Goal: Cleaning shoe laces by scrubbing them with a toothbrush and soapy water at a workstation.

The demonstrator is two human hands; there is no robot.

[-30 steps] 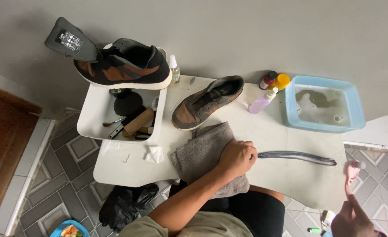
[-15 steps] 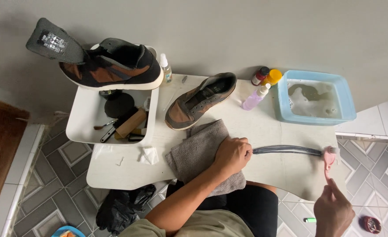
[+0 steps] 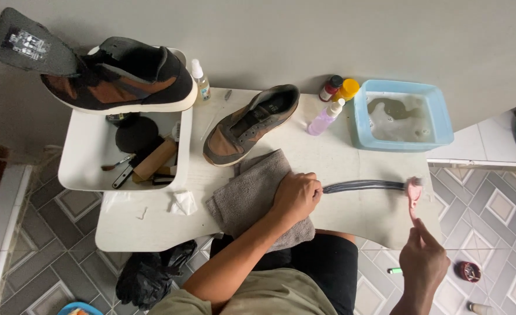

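Note:
My left hand [image 3: 296, 195] is closed on one end of a grey shoelace [image 3: 366, 186] that lies stretched across the white table [image 3: 153, 230], and it rests on a grey towel [image 3: 249, 189]. My right hand [image 3: 422, 262] holds a pink toothbrush [image 3: 414, 195], whose head touches the far end of the lace. A brown sneaker [image 3: 249, 123] without its lace lies just behind the towel. A second brown sneaker [image 3: 121, 76] sits on the rim of a white tray [image 3: 77, 169], with a grey insole [image 3: 27, 44] propped behind it.
A blue basin [image 3: 442, 137] of soapy water stands at the back right, with a purple bottle [image 3: 324, 118] and two small jars [image 3: 340, 88] beside it. Brushes lie in the tray. A spray bottle [image 3: 200, 80] stands against the wall. A black bag [image 3: 150, 274] lies on the tiled floor.
My right hand has risen from low at the right edge and brought the pink toothbrush onto the far end of the lace. My left hand has stayed on the lace.

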